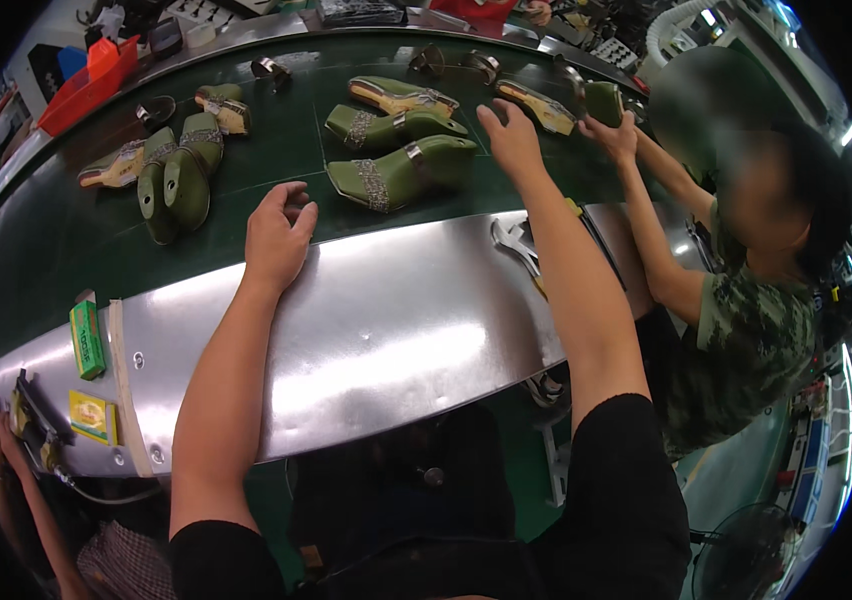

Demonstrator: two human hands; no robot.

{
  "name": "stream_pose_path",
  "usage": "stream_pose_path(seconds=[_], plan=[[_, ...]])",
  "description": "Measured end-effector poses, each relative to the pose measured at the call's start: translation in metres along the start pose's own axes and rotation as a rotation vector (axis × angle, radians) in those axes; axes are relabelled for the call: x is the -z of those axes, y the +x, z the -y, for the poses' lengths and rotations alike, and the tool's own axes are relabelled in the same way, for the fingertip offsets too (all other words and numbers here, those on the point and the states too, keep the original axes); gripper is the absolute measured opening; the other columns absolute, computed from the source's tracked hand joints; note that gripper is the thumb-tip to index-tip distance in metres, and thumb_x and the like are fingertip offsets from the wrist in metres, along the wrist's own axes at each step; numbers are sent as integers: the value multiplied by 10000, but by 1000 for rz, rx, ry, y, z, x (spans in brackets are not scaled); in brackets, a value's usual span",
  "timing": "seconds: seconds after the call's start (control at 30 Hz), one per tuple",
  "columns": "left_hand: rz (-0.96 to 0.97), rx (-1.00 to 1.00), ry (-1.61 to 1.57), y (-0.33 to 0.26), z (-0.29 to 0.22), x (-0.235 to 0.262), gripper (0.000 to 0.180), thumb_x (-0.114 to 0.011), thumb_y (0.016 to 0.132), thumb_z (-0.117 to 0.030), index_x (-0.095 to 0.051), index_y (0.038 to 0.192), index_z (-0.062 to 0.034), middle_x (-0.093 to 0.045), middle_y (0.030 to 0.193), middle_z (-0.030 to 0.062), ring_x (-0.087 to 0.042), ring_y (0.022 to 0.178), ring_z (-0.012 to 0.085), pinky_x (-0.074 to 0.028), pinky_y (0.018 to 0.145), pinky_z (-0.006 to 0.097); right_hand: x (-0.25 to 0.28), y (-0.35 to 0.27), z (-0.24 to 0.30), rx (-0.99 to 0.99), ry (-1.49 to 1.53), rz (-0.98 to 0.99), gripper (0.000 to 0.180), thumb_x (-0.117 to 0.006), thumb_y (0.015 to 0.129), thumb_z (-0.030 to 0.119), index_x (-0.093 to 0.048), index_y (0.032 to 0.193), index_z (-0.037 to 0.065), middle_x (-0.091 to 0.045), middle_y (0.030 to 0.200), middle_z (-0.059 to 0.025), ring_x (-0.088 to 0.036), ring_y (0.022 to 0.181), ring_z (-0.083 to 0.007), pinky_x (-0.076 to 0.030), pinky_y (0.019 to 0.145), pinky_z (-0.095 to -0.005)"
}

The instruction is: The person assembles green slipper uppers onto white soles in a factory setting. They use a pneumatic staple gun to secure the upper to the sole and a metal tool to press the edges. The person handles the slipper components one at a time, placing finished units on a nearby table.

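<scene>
My left hand (281, 235) hovers at the near edge of the green conveyor belt (286, 150), its fingers loosely bent, thumb apart, holding nothing. Farther right, my right hand (512, 142) reaches over the belt with fingers apart and nothing visible in it. Between the two hands lie green shoe lasts with glittery straps: a near one (401, 173), a middle one (391, 128) and a far one (401, 97) showing its tan sole side. Just beyond my right hand rests another strapped last (538, 106), tan sole showing. A pair of lasts (193, 172) stands left of my left hand.
A metal ledge (386, 330) runs along the belt, bearing pliers (518, 245), a green box (88, 340) and a yellow box (94, 417). A co-worker at right holds a green last (603, 102). Another person's hands (4, 430) show at lower left. An orange tray (91, 85) sits behind.
</scene>
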State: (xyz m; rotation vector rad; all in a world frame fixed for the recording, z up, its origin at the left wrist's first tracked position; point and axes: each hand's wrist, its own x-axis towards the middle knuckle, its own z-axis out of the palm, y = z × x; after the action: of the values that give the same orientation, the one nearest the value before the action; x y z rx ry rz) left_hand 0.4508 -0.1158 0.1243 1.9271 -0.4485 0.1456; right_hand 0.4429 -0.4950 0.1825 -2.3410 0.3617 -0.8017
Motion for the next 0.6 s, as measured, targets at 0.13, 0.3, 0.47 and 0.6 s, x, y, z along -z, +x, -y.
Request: stream_pose_path(seconds=[0.13,0.3,0.47,0.6], plan=[[17,11,33,1,-5,-2,373,-692,947,-177,-665,1273,3,-745,1123,124,-708,945,186,-551,868,338,-54,66,-25,-192,73,61,774,-723,919,485,-567,1417,-86,-605,1414,-295,-596,1324,-387,-464,1106,-434],[27,25,24,0,-8,-3,377,-705,932,-168,-664,1265,3,-740,1110,117,-705,926,181,-548,849,335,-92,102,-38,-248,99,235,828,-788,878,422,-517,1463,-98,-596,1438,-278,-601,1330,-341,-469,1101,-401],[38,26,30,0,-7,-6,377,-706,928,-168,-661,1260,4,-744,1095,111,-708,911,189,-549,832,334,-102,106,-60,-247,118,430,809,-834,842,380,-553,1442,-84,-637,1394,-248,-631,1282,-303,-487,1072,-377],[27,16,53,-1,-8,-9,377,-707,920,-166,-662,1254,2,-746,1085,109,-711,906,198,-550,819,340,-99,106,-61,-207,-50,395,667,-851,824,411,-690,1266,-62,-752,1137,-215,-725,1038,-275,-541,950,-389]])
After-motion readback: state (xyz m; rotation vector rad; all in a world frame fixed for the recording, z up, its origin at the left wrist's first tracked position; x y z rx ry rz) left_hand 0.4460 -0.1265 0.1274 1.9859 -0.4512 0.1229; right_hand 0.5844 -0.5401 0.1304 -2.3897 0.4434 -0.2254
